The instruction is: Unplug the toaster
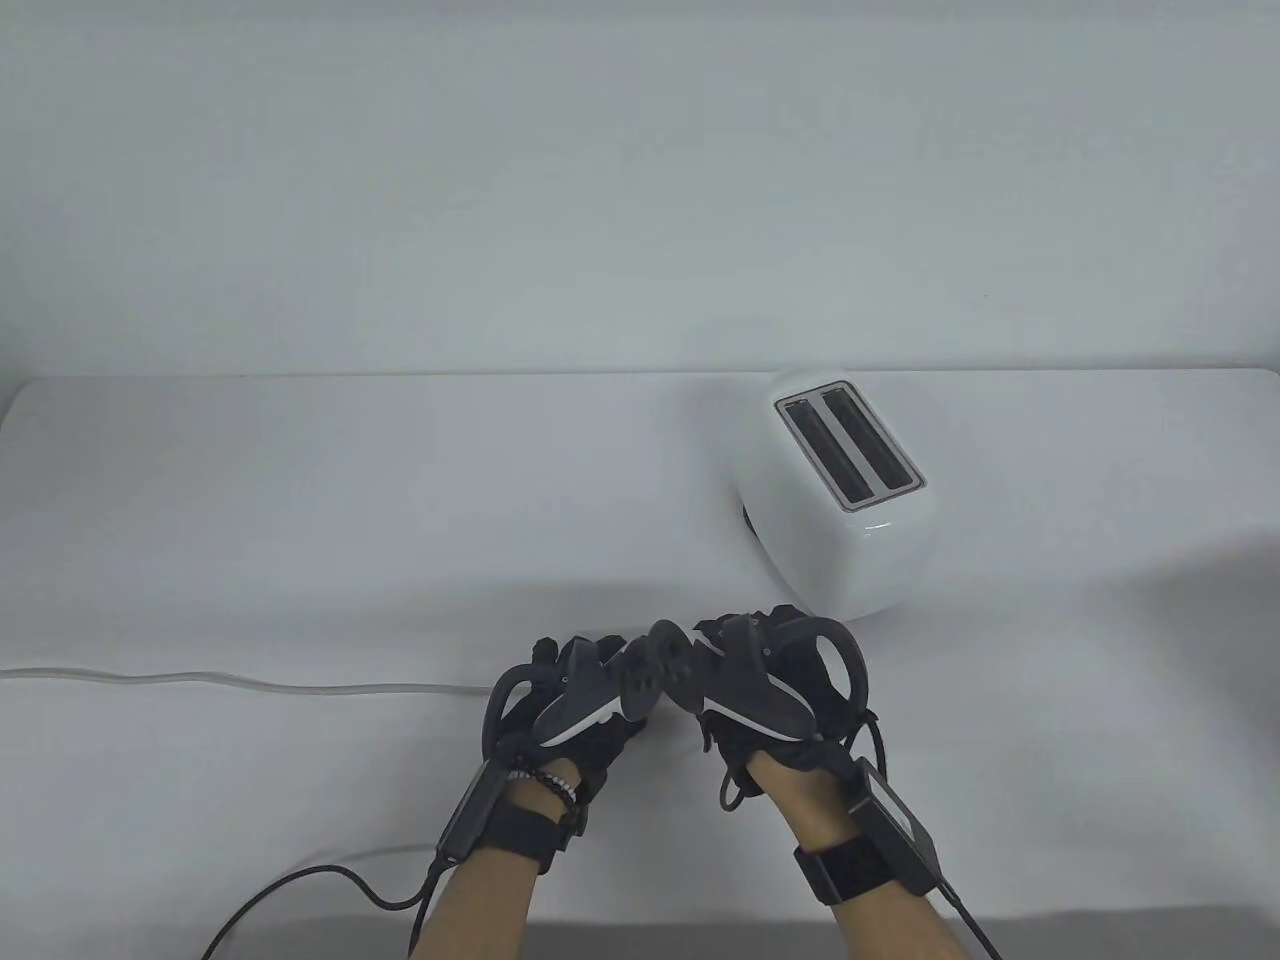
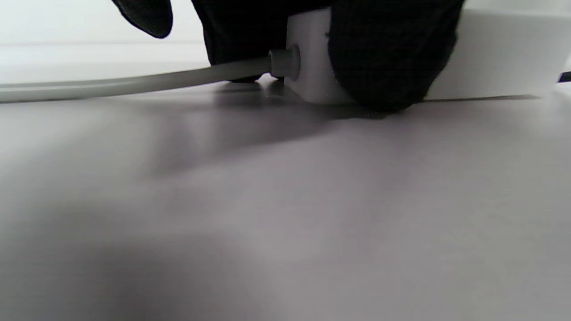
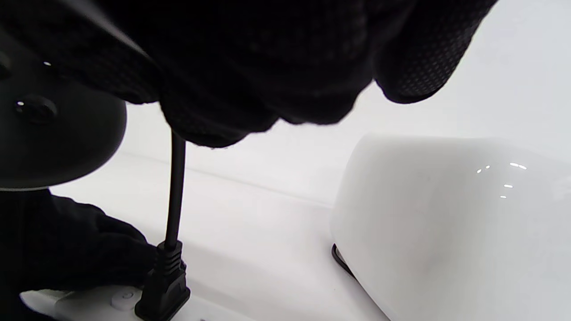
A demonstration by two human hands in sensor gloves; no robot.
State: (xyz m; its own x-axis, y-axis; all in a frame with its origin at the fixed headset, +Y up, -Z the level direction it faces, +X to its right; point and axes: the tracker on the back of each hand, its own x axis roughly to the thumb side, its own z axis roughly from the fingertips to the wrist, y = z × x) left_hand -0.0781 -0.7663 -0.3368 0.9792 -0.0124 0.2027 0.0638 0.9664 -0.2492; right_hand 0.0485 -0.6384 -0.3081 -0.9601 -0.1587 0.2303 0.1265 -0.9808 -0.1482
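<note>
A glossy white two-slot plastic toaster [image 1: 838, 500] is seen standing on the white cloth-covered table [image 1: 300, 480] at about 2 o'clock from the hands, near them but apart. Its two dark slots [image 1: 851, 444] are open at the top; whether anything sits inside them cannot be told.

A white rectangular plastic power strip [image 2: 499, 58] is seen lying flat on the cloth, mostly hidden under the hands in the table view. A grey-white round supply cable [image 2: 134, 82] is observed leaving the strip's end face and running off towards 9 o'clock along the table.

A black moulded plug [image 3: 164, 285] is noted seated upright in the strip's top face; a thin black cord [image 3: 176, 191] rises straight from it into the fingers above.

The left hand in its black sensor glove [image 1: 568, 705] is seen resting on the strip, with gloved fingers [image 2: 388, 58] wrapped over its edge down to the cloth. It is recorded as pressing on the strip.

The right hand in its black sensor glove [image 1: 770, 690] is seen just beside the left, at 3 o'clock from it, the trackers nearly touching. Its fingers [image 3: 250, 89] are curled close around the black cord just above the plug; the grip itself is hidden behind the glove
</note>
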